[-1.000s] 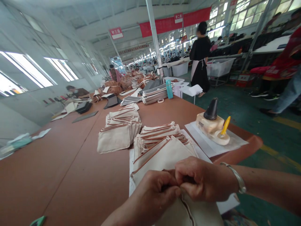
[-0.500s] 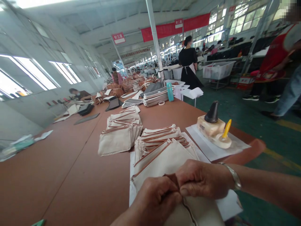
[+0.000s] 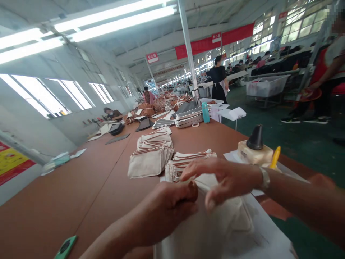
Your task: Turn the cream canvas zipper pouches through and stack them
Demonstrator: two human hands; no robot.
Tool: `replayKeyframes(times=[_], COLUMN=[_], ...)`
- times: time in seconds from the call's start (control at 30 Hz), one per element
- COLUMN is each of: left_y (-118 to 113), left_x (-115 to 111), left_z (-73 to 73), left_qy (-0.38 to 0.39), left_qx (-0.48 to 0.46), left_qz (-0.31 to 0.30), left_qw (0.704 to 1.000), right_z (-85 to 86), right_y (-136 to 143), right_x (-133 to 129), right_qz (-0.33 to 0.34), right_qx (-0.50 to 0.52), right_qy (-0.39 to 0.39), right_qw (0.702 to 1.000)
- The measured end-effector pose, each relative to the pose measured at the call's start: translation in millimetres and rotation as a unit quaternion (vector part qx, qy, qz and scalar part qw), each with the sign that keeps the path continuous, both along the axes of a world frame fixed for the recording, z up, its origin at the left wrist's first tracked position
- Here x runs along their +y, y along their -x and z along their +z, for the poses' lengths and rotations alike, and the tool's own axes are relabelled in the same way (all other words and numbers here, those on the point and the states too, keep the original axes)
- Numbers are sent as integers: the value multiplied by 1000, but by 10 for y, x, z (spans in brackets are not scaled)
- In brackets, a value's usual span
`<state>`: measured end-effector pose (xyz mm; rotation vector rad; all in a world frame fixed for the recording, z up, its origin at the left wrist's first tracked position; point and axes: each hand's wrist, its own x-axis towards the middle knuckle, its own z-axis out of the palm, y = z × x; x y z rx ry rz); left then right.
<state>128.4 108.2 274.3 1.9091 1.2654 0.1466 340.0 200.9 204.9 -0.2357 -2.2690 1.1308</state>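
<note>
My left hand (image 3: pixel 172 207) is closed, thumb against fingers, on the upper edge of a cream fabric pouch piece (image 3: pixel 199 233) that hangs below it, blurred. My right hand (image 3: pixel 219 180) is just right of it, thumb and fingers apart, above the cream material; its fingertips come close to my left fist. Behind my hands lies a stack of cream pieces with brown edging (image 3: pixel 183 162), partly hidden by my right hand. A second stack of such pieces (image 3: pixel 147 163) lies to its left.
Right of my right wrist sits a pale block (image 3: pixel 254 153) with a black cone (image 3: pixel 255 137) and a yellow handle (image 3: pixel 275 157). A green phone (image 3: pixel 65 248) lies front left on the brown table (image 3: pixel 107 201). A turquoise bottle (image 3: pixel 205 112) stands farther back.
My right hand has let go of the brown edge, opened and lifted slightly. My left hand keeps its pinch, and the piece has swung under it. The view has shifted left.
</note>
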Motion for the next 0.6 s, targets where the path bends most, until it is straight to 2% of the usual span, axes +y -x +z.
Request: replayKeyframes(times=[0.07, 0.17, 0.3, 0.4, 0.43, 0.5, 0.6], left_y=[-55, 174, 597, 646, 612, 508, 331], left_x=[99, 215, 189, 65, 24, -34, -44], left_z=[28, -56, -386, -601, -622, -574, -377], left_qy=[24, 116, 229, 264, 253, 227, 179], left_qx=[3, 13, -35, -107, -129, -166, -141], left_qz=[-6, -43, 1, 46, 57, 74, 57], left_qw=[1000, 992, 973, 958, 957, 957, 972], right_z=[-49, -271, -507, -575, -586, -583, -461], right_y=[237, 375, 161, -65, -129, -237, -353], right_x=[-146, -207, -74, 49, 84, 136, 112], right_qz=[21, 73, 51, 36, 27, 6, -21], right_qx=[-5, 2, 56, 66, 66, 43, -69], right_qy=[17, 55, 80, 119, 122, 90, -35], right_qw=[1000, 996, 994, 990, 990, 995, 997])
